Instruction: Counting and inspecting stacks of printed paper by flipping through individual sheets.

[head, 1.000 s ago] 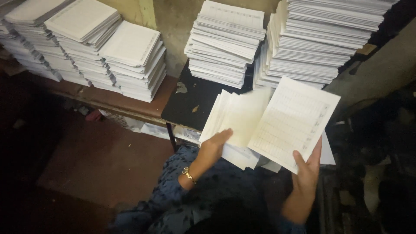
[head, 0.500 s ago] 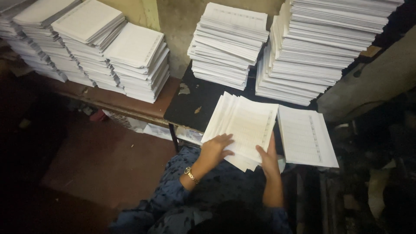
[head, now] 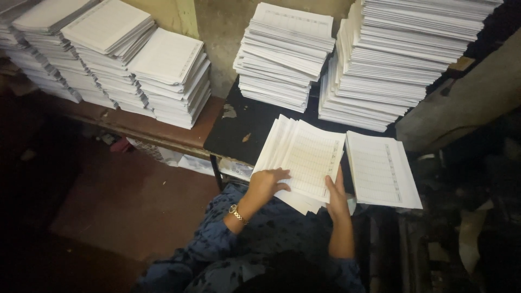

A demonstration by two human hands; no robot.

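Dark surface (head: 255, 122) carries tall paper stacks (head: 285, 54), cut off at top. I see my left hand (head: 266, 183) flat, fingers spread, on the fanned sheets (head: 304, 157); right hand (head: 337, 196) grips their near edge, fingertips hidden beneath.

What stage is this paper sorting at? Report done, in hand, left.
Done: one ruled sheet lies apart at the right of the fanned stack. In hand: the left hand presses that stack, and the right hand grips its lower edge. Left: most of the fanned stack, plus tall piles behind.
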